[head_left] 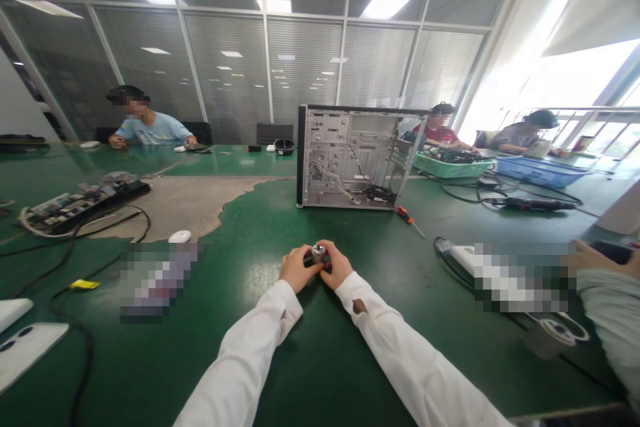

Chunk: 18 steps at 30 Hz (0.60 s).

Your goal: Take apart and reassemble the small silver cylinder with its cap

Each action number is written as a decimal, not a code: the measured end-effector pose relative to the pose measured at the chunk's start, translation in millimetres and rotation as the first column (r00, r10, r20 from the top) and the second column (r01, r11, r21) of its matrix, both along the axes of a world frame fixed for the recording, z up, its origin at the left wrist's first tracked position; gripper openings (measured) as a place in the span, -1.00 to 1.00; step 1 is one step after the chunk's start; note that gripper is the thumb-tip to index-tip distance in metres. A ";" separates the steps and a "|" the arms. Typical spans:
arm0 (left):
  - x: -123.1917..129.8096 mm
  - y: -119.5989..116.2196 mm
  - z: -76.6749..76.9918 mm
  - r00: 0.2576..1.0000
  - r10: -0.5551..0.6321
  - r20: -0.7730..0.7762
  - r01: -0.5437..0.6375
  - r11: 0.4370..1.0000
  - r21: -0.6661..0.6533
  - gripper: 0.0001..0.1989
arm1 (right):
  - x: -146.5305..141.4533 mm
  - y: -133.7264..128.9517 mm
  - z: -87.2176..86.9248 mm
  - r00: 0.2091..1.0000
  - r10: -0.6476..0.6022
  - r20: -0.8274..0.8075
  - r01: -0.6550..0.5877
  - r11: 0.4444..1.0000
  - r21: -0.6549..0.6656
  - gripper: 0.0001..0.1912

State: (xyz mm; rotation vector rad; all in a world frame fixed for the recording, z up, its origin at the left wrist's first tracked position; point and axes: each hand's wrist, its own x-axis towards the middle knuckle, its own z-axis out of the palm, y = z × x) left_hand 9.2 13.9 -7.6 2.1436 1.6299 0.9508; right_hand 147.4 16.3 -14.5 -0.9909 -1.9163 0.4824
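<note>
A small grey metal cylinder (318,255) stands on the green table with a shiny top and dark spots on it; I cannot make out its exact kind. My left hand (299,269) curls round it from the left, thumb and fingers closed on its side. From the right, my right hand (337,264) grips the same cylinder, its fingers bent over the far side. Beyond both hands stands an open computer case (350,157), upright, with cables and a black fan-like part inside. An orange-handled screwdriver (406,215) lies by its lower right corner.
On the left are a power strip with plugs (85,203), black cables and a white phone (30,353). At right lie a white power strip (465,260), a larger grey cylinder (545,340), and green (453,167) and blue baskets (543,173). Other people sit around the table; one person's hand (595,257) is near right.
</note>
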 end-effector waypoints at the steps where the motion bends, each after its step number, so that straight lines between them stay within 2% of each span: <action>1: -0.7 -0.1 -0.6 1.000 0.001 0.017 -0.001 1.000 -0.002 -0.69 | 0.1 -1.5 1.3 1.000 0.010 0.005 -0.010 1.000 0.008 -0.37; 8: -4.9 -3.0 0.5 0.994 0.008 0.112 -0.005 1.000 -0.022 -0.69 | 3.1 -10.9 7.4 0.997 0.068 0.032 -0.068 0.997 -0.026 -0.33; 18: -2.8 -5.4 1.7 0.997 0.023 0.072 -0.020 0.999 -0.042 -0.67 | 3.0 -12.4 7.3 0.998 0.057 0.041 -0.054 0.997 -0.052 -0.31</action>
